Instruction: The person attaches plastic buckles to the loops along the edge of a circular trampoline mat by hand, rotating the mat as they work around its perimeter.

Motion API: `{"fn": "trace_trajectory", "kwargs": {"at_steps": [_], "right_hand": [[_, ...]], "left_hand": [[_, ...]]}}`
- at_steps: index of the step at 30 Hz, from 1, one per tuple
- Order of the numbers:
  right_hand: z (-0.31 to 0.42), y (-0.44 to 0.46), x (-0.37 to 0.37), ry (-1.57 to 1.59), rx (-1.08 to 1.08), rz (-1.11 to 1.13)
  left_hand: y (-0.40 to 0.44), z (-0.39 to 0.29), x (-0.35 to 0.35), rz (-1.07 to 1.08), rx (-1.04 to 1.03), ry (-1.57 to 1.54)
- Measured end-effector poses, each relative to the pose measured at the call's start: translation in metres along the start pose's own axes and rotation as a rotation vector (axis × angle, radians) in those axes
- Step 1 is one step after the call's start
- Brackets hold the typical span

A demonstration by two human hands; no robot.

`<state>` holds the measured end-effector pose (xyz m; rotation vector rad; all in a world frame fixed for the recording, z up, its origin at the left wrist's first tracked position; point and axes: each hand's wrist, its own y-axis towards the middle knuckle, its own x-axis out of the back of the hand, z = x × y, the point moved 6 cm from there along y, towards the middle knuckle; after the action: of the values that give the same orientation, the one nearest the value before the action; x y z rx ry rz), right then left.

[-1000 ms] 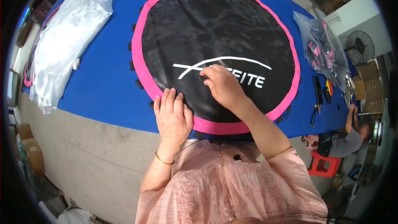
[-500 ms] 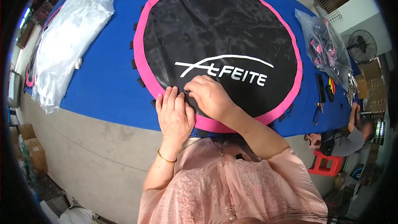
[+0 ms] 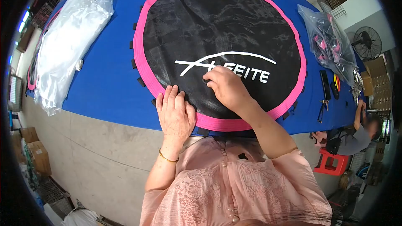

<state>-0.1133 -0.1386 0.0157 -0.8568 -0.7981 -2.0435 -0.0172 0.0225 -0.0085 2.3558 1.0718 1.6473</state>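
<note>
A round black trampoline mat (image 3: 217, 21) with a pink border, short black tabs round its rim and white "FEITE" lettering lies flat. My left hand (image 3: 173, 111) rests on the lower-left border, fingers stretched out and close together, pressing on the edge. Over the mat's lower middle, beside the lettering, my right hand (image 3: 228, 88) is closed in a pinch. A small dark bit shows at its fingertips, too small to name against the black mesh. That hand covers part of the logo.
A blue-covered table (image 3: 109, 88) bears the mat. Clear plastic sheeting (image 3: 77, 37) lies left; a clear bag (image 3: 328, 44) with pink-and-black pieces lies right, near a black tool (image 3: 325, 84). A person (image 3: 356, 136) sits by a red stool (image 3: 331, 162). A fan (image 3: 367, 42) stands beyond.
My right hand has moved right and slightly away from me, off the area beside my left hand and onto the lettering. My left hand stays nearly in place.
</note>
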Motion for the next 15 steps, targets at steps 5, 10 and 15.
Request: {"fn": "trace_trajectory", "kwargs": {"at_steps": [5,10,15], "right_hand": [[-0.015,0.008,0.006,-0.064,0.035,-0.072],[-0.023,0.024,0.008,-0.043,-0.003,-0.105],[-0.011,0.003,0.005,0.05,0.004,-0.021]], "left_hand": [[-0.001,0.001,-0.002,0.002,-0.01,0.006],[-0.001,0.001,-0.001,-0.001,-0.016,0.008],[-0.001,0.001,-0.002,-0.006,-0.004,0.002]]}}
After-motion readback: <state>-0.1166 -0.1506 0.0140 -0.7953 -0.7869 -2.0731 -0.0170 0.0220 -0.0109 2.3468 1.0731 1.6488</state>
